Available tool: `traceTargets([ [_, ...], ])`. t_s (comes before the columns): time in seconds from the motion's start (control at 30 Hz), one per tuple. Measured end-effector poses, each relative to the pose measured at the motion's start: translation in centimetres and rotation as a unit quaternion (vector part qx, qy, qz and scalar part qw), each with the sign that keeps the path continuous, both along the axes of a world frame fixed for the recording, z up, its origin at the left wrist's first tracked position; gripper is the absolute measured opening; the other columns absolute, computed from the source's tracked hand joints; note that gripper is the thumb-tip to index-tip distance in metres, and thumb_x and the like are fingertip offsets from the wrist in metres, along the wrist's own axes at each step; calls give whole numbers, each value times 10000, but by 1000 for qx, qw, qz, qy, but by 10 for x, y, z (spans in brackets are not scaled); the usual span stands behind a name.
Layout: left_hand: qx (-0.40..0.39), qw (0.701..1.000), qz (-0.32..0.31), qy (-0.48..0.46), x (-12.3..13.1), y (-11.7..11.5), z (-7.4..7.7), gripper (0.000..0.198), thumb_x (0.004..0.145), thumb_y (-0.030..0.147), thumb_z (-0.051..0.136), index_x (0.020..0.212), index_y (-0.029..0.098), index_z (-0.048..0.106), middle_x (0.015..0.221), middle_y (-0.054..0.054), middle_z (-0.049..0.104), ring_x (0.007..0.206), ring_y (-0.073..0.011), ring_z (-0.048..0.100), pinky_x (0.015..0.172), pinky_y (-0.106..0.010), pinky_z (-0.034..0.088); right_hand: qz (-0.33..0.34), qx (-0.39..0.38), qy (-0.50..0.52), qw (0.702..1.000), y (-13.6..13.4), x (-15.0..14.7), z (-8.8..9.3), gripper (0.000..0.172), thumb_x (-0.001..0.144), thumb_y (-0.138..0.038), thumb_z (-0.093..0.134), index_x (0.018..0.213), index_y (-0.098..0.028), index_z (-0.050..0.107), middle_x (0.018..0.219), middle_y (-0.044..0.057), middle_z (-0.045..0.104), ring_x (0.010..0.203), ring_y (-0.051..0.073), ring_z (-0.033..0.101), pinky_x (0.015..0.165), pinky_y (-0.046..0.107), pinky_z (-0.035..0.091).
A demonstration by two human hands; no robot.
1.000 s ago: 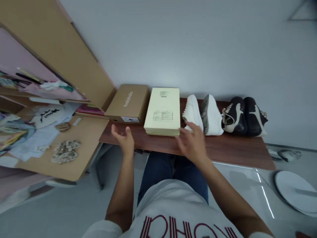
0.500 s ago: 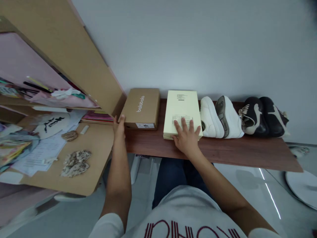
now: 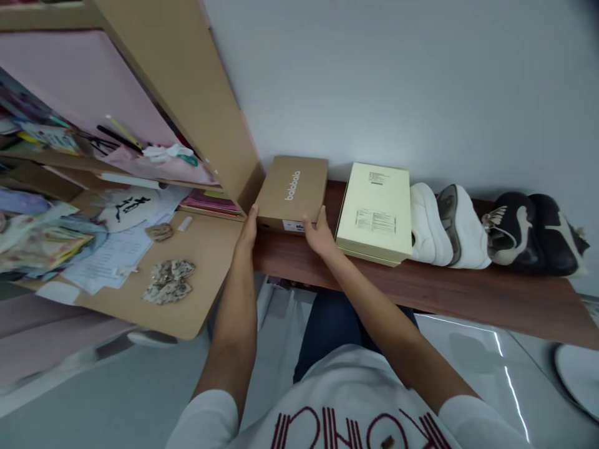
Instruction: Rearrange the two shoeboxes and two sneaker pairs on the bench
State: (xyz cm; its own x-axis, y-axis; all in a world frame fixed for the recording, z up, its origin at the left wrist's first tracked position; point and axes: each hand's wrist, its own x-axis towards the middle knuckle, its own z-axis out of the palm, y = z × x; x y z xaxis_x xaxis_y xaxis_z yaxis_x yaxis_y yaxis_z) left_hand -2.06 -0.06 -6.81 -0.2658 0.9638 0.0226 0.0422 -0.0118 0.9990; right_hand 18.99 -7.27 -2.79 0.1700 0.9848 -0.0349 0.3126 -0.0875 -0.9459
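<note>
A brown "balabala" shoebox (image 3: 299, 178) sits at the left end of the dark wooden shelf (image 3: 449, 293). My left hand (image 3: 249, 229) presses its front left corner. At the front right corner my right hand (image 3: 319, 232) grips the box, thumb on the near side by the label and fingers on the right side. The box is held between both hands. Just to the right lies a pale yellow shoebox (image 3: 377, 206) with printed labels, which neither hand touches.
White sneakers (image 3: 430, 231) and black-and-white shoes (image 3: 519, 231) stand further right along the shelf. At left is a desk (image 3: 206, 268) with papers, a white cap (image 3: 126, 209) and a patterned scrunchie (image 3: 169, 280). A cabinet side panel (image 3: 187, 93) rises close to the brown box.
My right hand has left the yellow shoebox and moved left onto the brown box's right corner. My left hand stays at its left corner. The view has shifted left.
</note>
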Motion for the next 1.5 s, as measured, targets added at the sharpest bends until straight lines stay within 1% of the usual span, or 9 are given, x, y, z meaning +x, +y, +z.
traceTargets([
  [0.13,35,998,-14,-50,-2,-19,33,811,961,726,190,1397,152,562,1517,-141,534,1482,-256,407,1237,-459,295,-33,-38,211,976,12,-11,-31,687,924,-582,488,1528,-283,356,1466,105,569,1301,260,573,1099,548,440],
  [0.3,205,976,47,54,19,-45,78,829,848,789,495,1493,270,451,1585,-106,444,1509,-278,355,1212,-464,345,-49,-79,285,954,-5,-10,-36,628,900,-588,511,1450,-288,472,1294,97,674,1184,253,637,999,527,513],
  [0.57,253,952,-61,159,53,-64,60,723,972,697,287,1518,260,465,1577,-90,472,1494,-236,388,1253,-401,268,20,-67,405,912,-19,3,20,574,841,-749,539,1248,-350,602,1409,31,613,1244,294,593,996,553,510],
  [0.77,228,875,-122,409,81,-45,67,578,996,579,377,1400,240,614,1477,-123,581,1429,-293,479,1211,-500,317,-96,-113,516,844,-9,-17,-7,165,854,-363,557,992,-276,584,1057,13,707,956,183,672,927,421,574],
  [0.93,195,860,-141,450,87,-44,42,474,964,533,491,1305,263,682,1455,-120,600,1433,-311,470,1236,-538,239,-91,-103,358,924,-66,5,1,275,808,-386,610,1052,-270,664,1281,78,668,1231,264,610,1085,529,468],
  [1.03,160,931,0,329,59,-33,31,468,953,507,544,1320,236,650,1502,-121,552,1486,-297,390,1261,-523,190,65,131,1,989,-103,59,22,360,860,-450,643,1183,-307,710,1544,60,502,1487,323,368,1212,569,270],
  [1.1,92,962,118,229,39,-20,26,536,921,462,625,1367,165,595,1528,-157,511,1487,-319,376,1254,-504,225,-41,171,-232,957,-106,99,31,392,921,-471,577,1259,-306,689,1602,67,431,1546,389,214,1204,677,145],
  [1.2,21,978,143,148,23,-3,19,552,884,395,687,1332,83,606,1361,-176,647,1288,-327,588,1153,-469,407,-86,112,-411,900,-85,143,24,608,924,-585,548,1430,-248,571,1575,150,458,1502,471,268,1140,732,213],
  [1.5,56,988,131,63,39,-8,-4,500,816,434,720,1235,163,684,1265,-145,707,1200,-254,659,1103,-429,477,-28,137,-507,850,-75,162,-4,771,858,-702,596,1456,-217,546,1520,149,531,1426,439,414,1092,562,406],
])
